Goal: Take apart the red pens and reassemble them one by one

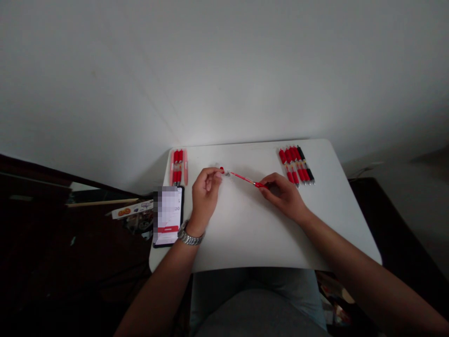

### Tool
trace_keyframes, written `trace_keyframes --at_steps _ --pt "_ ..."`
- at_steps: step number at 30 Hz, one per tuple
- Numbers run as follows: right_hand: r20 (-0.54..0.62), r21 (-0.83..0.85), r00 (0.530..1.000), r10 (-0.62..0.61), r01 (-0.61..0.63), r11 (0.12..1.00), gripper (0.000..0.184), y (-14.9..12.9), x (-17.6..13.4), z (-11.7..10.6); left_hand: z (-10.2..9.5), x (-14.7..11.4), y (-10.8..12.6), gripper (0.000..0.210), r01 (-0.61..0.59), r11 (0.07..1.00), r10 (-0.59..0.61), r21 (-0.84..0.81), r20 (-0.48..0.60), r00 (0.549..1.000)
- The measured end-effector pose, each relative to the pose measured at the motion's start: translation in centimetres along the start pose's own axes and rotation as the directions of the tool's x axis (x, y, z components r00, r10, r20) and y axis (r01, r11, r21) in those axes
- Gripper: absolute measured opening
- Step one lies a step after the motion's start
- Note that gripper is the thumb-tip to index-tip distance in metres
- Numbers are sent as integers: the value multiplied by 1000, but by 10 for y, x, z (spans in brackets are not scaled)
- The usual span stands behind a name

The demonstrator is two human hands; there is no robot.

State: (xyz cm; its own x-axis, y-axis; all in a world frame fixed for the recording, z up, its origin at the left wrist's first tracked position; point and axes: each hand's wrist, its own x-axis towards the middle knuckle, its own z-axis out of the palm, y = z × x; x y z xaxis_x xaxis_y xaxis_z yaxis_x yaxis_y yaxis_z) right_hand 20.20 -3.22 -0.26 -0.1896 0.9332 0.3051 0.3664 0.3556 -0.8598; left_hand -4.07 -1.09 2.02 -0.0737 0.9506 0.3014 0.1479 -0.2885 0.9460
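Observation:
My right hand [280, 193] pinches the red end of a pen's inner part. From it a thin red refill [242, 177] reaches left towards my other hand. My left hand [207, 185], wearing a metal watch, has its thumb and index finger closed at a small red pen part [221, 169]. Beside those fingertips is a small metallic piece [228, 174], close to the refill's tip; whether the two touch I cannot tell. Both hands are over the middle of the white table [252, 234].
Several red pens and one black pen [301, 154] lie in a row at the back right. Red pens [177, 166] between pink ones are at the back left. A phone [170, 215] lies at the left edge. The wall [224, 84] stands behind the table.

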Motion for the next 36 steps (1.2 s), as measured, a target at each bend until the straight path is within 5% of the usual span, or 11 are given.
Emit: trace_keyframes --at_steps 5,12,36 --pt "-15 8 1000 -4 4 1000 11 2 -1 0 -10 4 -6 13 -149 899 163 411 2 987" --pt "-24 12 1000 7 -7 1000 13 2 -1 1 -18 8 -9 15 -175 680 161 712 87 983" --pt "-8 23 1000 20 -20 1000 12 1 -2 2 -11 8 -12 14 -188 603 49 775 198 979"
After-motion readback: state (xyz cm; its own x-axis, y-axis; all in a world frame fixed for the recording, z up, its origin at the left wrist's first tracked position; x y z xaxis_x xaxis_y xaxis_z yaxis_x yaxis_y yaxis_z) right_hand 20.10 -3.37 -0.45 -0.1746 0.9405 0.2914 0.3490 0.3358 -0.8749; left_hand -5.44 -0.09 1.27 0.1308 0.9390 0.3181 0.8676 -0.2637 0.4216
